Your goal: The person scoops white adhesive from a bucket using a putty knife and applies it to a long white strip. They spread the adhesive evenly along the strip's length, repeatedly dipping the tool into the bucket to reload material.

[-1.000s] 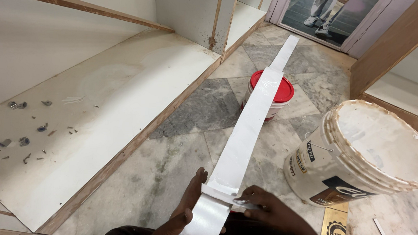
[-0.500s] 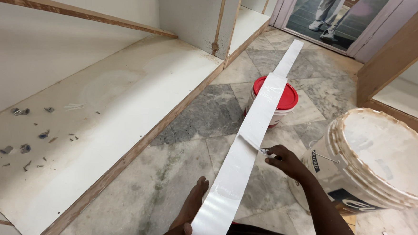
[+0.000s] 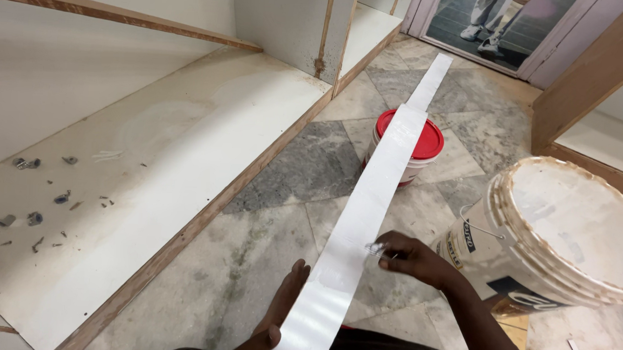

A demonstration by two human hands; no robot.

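Head view: left hand [image 3: 279, 315] flat under white strip [image 3: 367, 206]; right hand [image 3: 410, 257] pinching edge.

head cam | looks down and forward | hands near | floor [image 3: 283, 173] beyond

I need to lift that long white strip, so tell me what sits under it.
Under the long white laminate strip stands a small white bucket with a red lid, propping it above the grey marble floor. The left hand steadies its near edge. The lid's middle is covered.
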